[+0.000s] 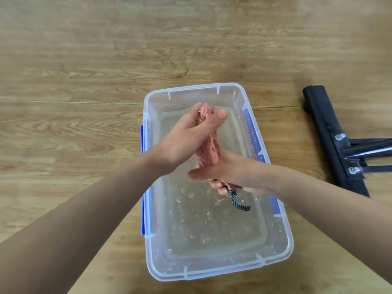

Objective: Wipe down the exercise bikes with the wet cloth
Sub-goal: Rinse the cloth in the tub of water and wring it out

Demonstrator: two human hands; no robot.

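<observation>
A wood-grain floor (84, 60) forms the work surface and fills the background.

The pink cloth (209, 149) is held in the air over the middle of the tub, rolled into a tight rope that runs from far to near. Its far end is gripped by the left hand (191, 136), fingers curled round it and thumb laid along the top. Its near end is gripped by the right hand (222, 172), fingers wrapped underneath and thumb pointing left. A dark dotted loop (235, 200) hangs from the near end.

The step in hand is judged to be wringing. The hands should be turned in opposite directions, and the cloth kept above the clear plastic tub (195, 96) so that the run-off falls into the water (201, 225) and not onto the floor. The twist should be held until dripping slows. The cloth is wanted damp, not streaming.

The black base bar (324, 132) of an exercise bike, with two bolts (340, 136), lies on the floor well to the right of the tub. It is not yet touched by the cloth.
</observation>
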